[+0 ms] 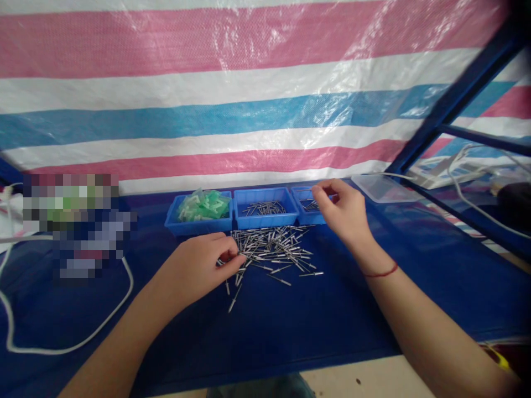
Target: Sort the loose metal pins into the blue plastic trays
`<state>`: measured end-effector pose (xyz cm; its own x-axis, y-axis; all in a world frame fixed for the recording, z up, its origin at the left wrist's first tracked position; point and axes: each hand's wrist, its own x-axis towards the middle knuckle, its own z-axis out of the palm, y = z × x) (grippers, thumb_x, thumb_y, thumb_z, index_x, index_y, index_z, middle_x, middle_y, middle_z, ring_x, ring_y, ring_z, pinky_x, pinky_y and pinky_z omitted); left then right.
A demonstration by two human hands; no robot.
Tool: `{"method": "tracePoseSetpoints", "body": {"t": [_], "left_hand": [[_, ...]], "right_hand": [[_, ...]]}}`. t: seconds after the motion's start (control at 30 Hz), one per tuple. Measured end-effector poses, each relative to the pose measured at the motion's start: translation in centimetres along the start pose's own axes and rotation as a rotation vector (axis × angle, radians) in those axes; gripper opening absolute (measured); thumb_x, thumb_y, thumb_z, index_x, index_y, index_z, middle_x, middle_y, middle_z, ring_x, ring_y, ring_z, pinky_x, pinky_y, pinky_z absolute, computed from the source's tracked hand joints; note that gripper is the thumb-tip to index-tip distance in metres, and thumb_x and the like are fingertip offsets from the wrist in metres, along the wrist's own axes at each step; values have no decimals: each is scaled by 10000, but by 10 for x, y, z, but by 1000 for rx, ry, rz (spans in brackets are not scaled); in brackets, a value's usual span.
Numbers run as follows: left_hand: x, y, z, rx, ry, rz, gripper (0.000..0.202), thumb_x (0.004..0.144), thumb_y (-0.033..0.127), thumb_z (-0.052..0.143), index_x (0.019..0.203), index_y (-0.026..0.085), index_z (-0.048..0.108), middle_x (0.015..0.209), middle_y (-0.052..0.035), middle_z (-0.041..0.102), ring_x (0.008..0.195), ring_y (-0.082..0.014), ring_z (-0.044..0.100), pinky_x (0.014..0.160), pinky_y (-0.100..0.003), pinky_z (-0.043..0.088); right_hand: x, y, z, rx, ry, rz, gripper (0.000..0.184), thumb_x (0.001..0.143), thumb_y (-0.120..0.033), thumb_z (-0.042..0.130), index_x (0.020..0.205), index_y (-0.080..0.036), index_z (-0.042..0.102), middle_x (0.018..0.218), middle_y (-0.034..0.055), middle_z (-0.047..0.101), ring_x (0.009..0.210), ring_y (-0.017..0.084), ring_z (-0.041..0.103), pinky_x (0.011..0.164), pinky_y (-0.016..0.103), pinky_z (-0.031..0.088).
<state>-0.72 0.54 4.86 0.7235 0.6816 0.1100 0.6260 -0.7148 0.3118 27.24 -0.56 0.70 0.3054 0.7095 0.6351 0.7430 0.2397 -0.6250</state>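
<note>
A loose pile of silvery blind rivets (274, 246) lies on the blue tabletop. My left hand (207, 265) is at the pile's left edge, thumb and forefinger pinched on a blind rivet among the others. Over the right blue bin (309, 214) is my right hand (342, 210), its thumb and fingertips drawn together; whatever they hold is too small to make out. Some rivets lie inside that bin, which my right hand partly hides. More thin metal pieces (265, 208) rest in the middle blue bin (265, 222).
Green and clear plastic packets (204, 206) fill the left blue bin (199, 226). A translucent lid (385, 188) lies at the back right, near a dark blue frame (452, 105). White cable (74, 349) loops across the left side. Behind hangs a striped plastic sheet (207, 121).
</note>
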Motion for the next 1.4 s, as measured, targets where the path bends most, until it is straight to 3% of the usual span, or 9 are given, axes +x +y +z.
{"method": "tracePoseSetpoints", "body": {"t": [0.13,0.23,0.37,0.5,0.6,0.73,0.9,1.1,1.4], "left_hand": [[-13,6,-7,6,-195,-38,263,846,434,551,721,207,598,728,18,621,666,-142,566,571,-246,326],[-20,14,-7,69,-346,-137,211,781,421,613,715,221,623,709,9,643,652,-166,589,543,-251,305],[-20,28,-6,206,-483,-243,110,755,279,583,713,213,660,750,-36,679,689,-218,633,536,-268,305],[-19,35,-3,223,-534,-241,186,788,193,497,713,191,667,767,-62,693,704,-245,657,550,-289,344],[-18,28,3,137,-475,-146,166,805,179,516,723,187,660,751,-49,682,686,-226,651,572,-285,378],[-7,13,11,-170,-204,73,125,874,231,523,834,206,639,790,2,644,724,-149,608,652,-237,407],[6,8,22,-317,81,37,184,920,313,483,873,191,612,722,29,564,629,-104,514,613,-213,373],[7,12,32,-287,164,35,163,913,284,487,867,182,605,681,36,519,605,-103,474,612,-217,360],[8,8,36,-235,165,52,149,901,296,510,839,192,597,702,29,525,627,-111,486,621,-222,365]], "right_hand": [[11,26,-8,-297,129,-3,179,813,-289,547,912,-163,627,824,80,647,741,213,580,730,361,444],[9,26,-4,-352,150,-56,276,809,-312,548,1037,-160,587,924,114,632,835,246,575,804,412,438],[-2,5,6,-266,46,-164,256,835,-317,532,1046,-176,570,942,103,634,883,251,574,825,413,438],[-16,-18,14,-125,-135,-269,144,860,-264,518,945,-185,602,929,81,649,902,234,578,840,398,443],[-26,-34,18,42,-298,-333,108,867,-205,505,828,-194,606,865,57,652,851,200,586,807,361,457],[-36,-49,20,248,-487,-324,155,887,-203,487,779,-197,598,804,45,638,759,167,578,718,325,465],[-43,-57,21,410,-540,-218,130,885,-304,546,876,-192,611,826,43,633,680,135,541,599,278,432],[-45,-58,22,453,-449,-166,113,860,-289,590,796,-195,596,774,21,605,632,117,492,568,264,404],[-45,-60,23,457,-431,-203,104,847,-227,586,747,-198,596,716,12,606,619,120,501,567,273,412]]}}
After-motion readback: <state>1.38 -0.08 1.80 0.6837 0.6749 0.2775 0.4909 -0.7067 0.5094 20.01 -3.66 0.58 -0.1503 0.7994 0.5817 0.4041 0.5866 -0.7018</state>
